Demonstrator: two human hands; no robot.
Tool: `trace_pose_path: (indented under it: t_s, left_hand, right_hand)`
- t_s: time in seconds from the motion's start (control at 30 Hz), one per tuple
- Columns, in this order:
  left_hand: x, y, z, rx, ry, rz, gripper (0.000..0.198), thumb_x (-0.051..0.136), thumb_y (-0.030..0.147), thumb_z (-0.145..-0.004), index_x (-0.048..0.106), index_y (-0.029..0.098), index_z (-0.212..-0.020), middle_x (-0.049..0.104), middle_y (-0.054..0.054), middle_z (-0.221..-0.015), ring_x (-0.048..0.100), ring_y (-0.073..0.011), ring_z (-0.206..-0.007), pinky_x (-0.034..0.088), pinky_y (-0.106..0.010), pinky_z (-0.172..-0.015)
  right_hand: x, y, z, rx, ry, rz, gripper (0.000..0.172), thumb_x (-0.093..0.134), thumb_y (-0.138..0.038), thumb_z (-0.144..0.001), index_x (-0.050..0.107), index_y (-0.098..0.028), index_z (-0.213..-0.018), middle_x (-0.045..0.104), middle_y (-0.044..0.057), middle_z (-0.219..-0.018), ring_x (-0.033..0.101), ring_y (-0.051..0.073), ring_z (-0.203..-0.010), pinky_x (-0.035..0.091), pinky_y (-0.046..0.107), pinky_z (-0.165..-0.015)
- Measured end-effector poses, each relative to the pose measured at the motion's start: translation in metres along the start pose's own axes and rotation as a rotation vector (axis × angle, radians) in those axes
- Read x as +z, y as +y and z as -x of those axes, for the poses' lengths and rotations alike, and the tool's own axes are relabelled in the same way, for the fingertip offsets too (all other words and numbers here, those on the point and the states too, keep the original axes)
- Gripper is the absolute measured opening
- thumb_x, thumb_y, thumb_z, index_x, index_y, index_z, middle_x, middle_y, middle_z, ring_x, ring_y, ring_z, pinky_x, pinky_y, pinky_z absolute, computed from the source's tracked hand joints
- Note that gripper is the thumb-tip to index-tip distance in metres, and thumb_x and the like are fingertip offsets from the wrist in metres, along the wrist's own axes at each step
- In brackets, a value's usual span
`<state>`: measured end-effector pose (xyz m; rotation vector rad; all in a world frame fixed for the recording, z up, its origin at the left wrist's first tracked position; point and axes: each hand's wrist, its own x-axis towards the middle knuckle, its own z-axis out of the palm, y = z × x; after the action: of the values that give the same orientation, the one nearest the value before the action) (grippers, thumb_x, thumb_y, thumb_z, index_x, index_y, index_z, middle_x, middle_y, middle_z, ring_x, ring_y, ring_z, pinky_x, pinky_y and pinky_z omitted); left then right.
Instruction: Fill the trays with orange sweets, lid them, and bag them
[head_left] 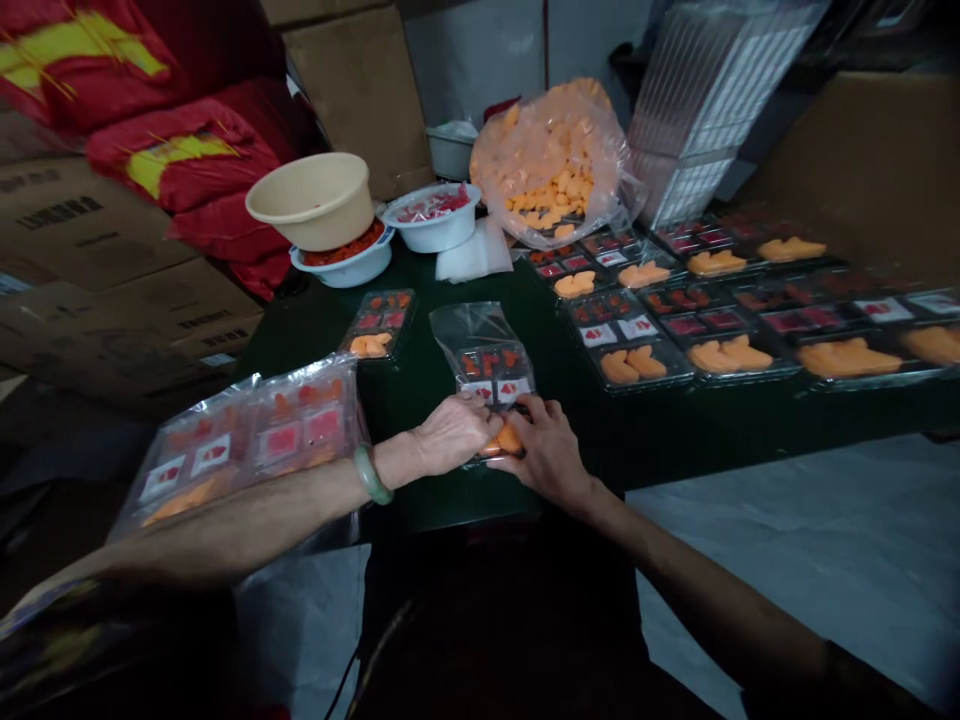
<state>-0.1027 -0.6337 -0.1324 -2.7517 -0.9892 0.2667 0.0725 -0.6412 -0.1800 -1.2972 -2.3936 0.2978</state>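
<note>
In front of me on the dark green table is a clear plastic tray (489,362) with red pieces at its far end, white cards with red pictures in the middle and orange pieces near me. A clear plastic bag (469,322) spreads around its far end. My left hand (461,435), with a green bangle (373,474) on the wrist, is closed at the tray's near left side, fingers curled over the orange pieces. My right hand (551,450) grips the near right side, thumb low and fingers over the top. Both hands partly cover the tray's near end.
Bagged trays (262,440) lie at left, with a single tray (379,325) behind them. Several filled trays (720,340) line the right. At the back are a cream basin (311,200), a white basin (435,220), a bag of orange pieces (555,170) and stacked clear trays (697,110).
</note>
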Motion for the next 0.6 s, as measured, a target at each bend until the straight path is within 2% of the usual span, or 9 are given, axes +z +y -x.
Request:
trace_pose_path:
  t_s: [0.13, 0.23, 0.33, 0.4, 0.5, 0.6]
  left_hand:
    - [-0.005, -0.006, 0.021, -0.095, -0.037, 0.033, 0.015, 0.046, 0.012, -0.081, 0.059, 0.015, -0.087, 0.064, -0.008, -0.081, 0.058, -0.0204, -0.078, 0.039, -0.032, -0.067]
    - [-0.007, -0.011, 0.033, -0.197, -0.093, 0.041, 0.020, 0.047, 0.010, -0.080, 0.060, 0.015, -0.094, 0.064, -0.009, -0.089, 0.058, -0.0212, -0.080, 0.038, -0.033, -0.066]
    - [-0.006, -0.013, 0.036, -0.217, -0.137, 0.025, 0.020, 0.044, 0.009, -0.080, 0.060, 0.015, -0.090, 0.065, -0.010, -0.088, 0.059, -0.0218, -0.080, 0.038, -0.034, -0.068]
    - [-0.007, -0.012, 0.035, -0.208, -0.161, 0.013, 0.019, 0.044, 0.007, -0.079, 0.060, 0.014, -0.086, 0.065, -0.010, -0.085, 0.059, -0.0219, -0.079, 0.038, -0.034, -0.070]
    - [-0.008, -0.010, 0.032, -0.197, -0.188, 0.026, 0.020, 0.045, 0.004, -0.076, 0.060, 0.013, -0.084, 0.065, -0.009, -0.082, 0.060, -0.0219, -0.078, 0.039, -0.034, -0.071]
    - [-0.011, -0.007, 0.030, -0.181, -0.204, 0.074, 0.020, 0.046, 0.004, -0.075, 0.061, 0.013, -0.083, 0.065, -0.008, -0.079, 0.061, -0.0212, -0.075, 0.040, -0.033, -0.068]
  right_hand:
    - [-0.006, -0.020, 0.008, -0.026, -0.079, 0.042, 0.054, 0.068, -0.057, -0.067, 0.061, -0.022, -0.107, 0.049, 0.014, -0.122, 0.048, 0.031, -0.097, 0.046, 0.046, -0.078]
    - [-0.013, -0.017, 0.017, -0.071, -0.115, 0.051, 0.072, 0.076, -0.050, -0.062, 0.052, -0.021, -0.124, 0.043, 0.017, -0.131, 0.046, 0.033, -0.107, 0.043, 0.048, -0.087]
    - [-0.012, -0.005, 0.010, -0.145, -0.094, 0.062, 0.089, 0.079, -0.047, -0.060, 0.041, -0.019, -0.135, 0.029, 0.020, -0.142, 0.032, 0.040, -0.124, 0.035, 0.053, -0.095]
    - [-0.008, 0.003, -0.003, -0.260, -0.162, 0.020, 0.091, 0.077, -0.051, -0.060, 0.040, -0.020, -0.137, 0.027, 0.017, -0.145, 0.022, 0.041, -0.130, 0.034, 0.055, -0.095]
    - [-0.002, 0.006, -0.021, -0.325, -0.216, -0.039, 0.075, 0.074, -0.053, -0.063, 0.050, -0.022, -0.127, 0.040, 0.011, -0.138, 0.025, 0.037, -0.128, 0.037, 0.051, -0.092]
    - [0.001, -0.001, -0.026, -0.232, -0.131, -0.050, 0.050, 0.073, -0.047, -0.066, 0.061, -0.019, -0.105, 0.052, 0.010, -0.120, 0.039, 0.030, -0.113, 0.043, 0.041, -0.085]
